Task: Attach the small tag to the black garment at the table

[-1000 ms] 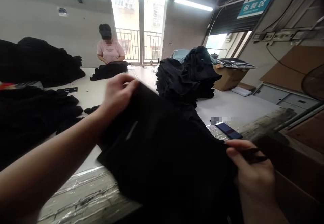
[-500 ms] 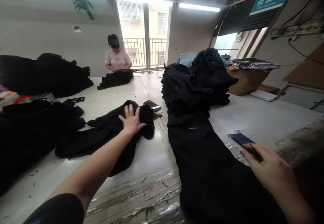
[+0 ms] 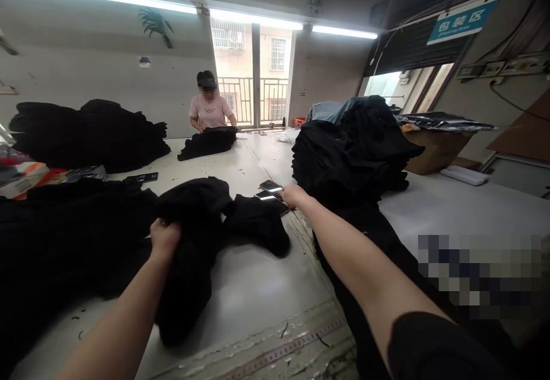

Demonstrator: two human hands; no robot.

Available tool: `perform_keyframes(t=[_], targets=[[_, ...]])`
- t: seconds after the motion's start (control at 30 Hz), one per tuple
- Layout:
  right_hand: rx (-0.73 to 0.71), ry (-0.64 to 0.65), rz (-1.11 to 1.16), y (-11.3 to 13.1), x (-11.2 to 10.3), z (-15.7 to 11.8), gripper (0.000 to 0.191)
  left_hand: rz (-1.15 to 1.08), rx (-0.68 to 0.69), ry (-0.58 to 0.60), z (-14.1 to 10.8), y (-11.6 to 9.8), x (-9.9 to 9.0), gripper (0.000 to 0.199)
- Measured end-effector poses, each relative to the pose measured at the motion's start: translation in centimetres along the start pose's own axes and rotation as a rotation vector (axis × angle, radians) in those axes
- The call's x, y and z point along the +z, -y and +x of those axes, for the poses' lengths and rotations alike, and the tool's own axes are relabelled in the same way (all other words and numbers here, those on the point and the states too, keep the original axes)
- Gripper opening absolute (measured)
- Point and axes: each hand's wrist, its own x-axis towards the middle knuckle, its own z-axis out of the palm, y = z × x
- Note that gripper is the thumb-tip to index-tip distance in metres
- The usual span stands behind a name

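My left hand (image 3: 165, 235) is closed on a black garment (image 3: 189, 254), with part of the cloth bunched up above the fist. One end of that cloth (image 3: 260, 219) lies on the table to its right. My right hand (image 3: 295, 196) reaches forward to the dark phone-like devices (image 3: 271, 191) in the middle of the table. Its fingers look curled, and what they hold, if anything, is hidden. Beneath my right forearm a black garment (image 3: 378, 242) stretches from the tall stack of black garments (image 3: 344, 162).
Heaps of black cloth (image 3: 86, 139) fill the left side. Across the table a person (image 3: 210, 110) handles a black pile (image 3: 208, 143). A cardboard box (image 3: 438, 151) stands at the right, and a measuring tape (image 3: 283, 351) runs along the near table edge.
My left hand went from lying spread on the black garment to gripping it, pulling it left and up. My right hand, which held a small dark tool at the right, moved to the devices.
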Motion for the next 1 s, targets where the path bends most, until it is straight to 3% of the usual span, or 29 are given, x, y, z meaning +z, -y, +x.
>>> perform_keyframes(t=[0.1,0.17,0.3,0.4,0.47,0.6,0.8,1.0], targets=[[0.246,0.088,-0.104,-0.7,3.6,1.3,0.027,-0.078,-0.062,-0.035,-0.6,2.8,-2.5,0.016],[0.375,0.139,-0.16,-0.9,6.2,1.9,0.028,-0.124,-0.093,-0.051,-1.2,4.3,-3.0,0.014],[0.545,0.228,-0.259,-1.0,10.6,3.6,0.038,-0.211,-0.136,-0.088,-1.7,5.7,-2.0,0.022],[0.583,0.276,-0.301,-1.1,12.4,4.7,0.058,-0.257,-0.141,-0.087,-1.6,5.4,-0.4,0.027],[0.583,0.297,-0.309,-1.2,12.8,5.0,0.069,-0.274,-0.135,-0.072,-1.4,5.1,0.6,0.024],[0.594,0.309,-0.312,-1.1,12.9,4.1,0.069,-0.28,-0.103,-0.038,-0.7,4.5,2.3,0.02],[0.664,0.263,-0.333,-0.8,12.1,0.2,0.064,-0.251,-0.048,0.037,0.6,4.3,4.1,0.019],[0.633,0.287,-0.353,-0.4,10.7,-3.3,0.068,-0.206,-0.006,0.13,2.0,3.6,4.8,0.017]])
